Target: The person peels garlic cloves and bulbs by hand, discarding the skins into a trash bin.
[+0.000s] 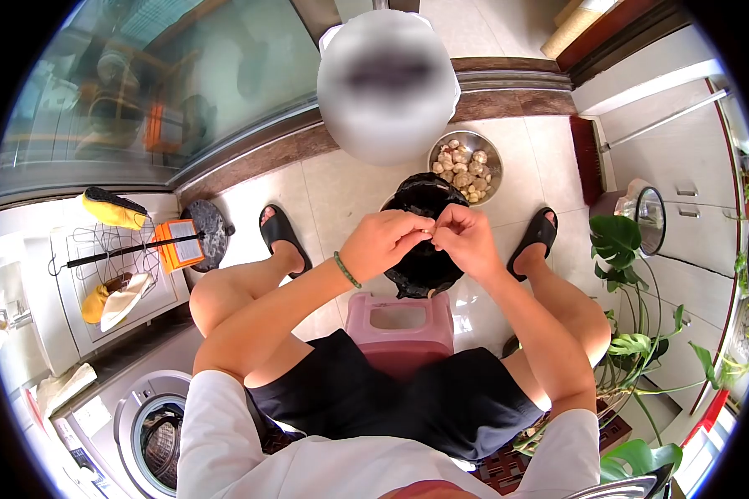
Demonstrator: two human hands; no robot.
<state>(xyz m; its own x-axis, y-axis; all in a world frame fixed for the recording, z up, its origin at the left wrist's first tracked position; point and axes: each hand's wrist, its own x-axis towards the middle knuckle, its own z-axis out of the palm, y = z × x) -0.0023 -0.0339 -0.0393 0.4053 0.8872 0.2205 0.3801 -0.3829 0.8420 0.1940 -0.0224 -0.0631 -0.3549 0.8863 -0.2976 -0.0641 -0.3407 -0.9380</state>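
Note:
My left hand (pixel 385 241), with a green bead bracelet (pixel 346 270) at the wrist, is closed in a pinch. Its fingertips meet those of my right hand (pixel 466 239), which is pinched as well. Between them shows a small pale piece that looks like a garlic clove (pixel 428 234), mostly hidden by the fingers. Both hands are above a bin lined with a black plastic bag (pixel 424 273). Just beyond the bin, a steel bowl (pixel 498 166) on the floor holds several whole garlic bulbs (pixel 464 173).
A pink plastic stool (pixel 399 312) stands between my knees. A large white rounded object (pixel 387 125), blurred on top, is ahead. At left are a wire rack (pixel 112 241) and a washing machine (pixel 154 432). A leafy plant (pixel 632 341) and white cabinets (pixel 682 224) line the right.

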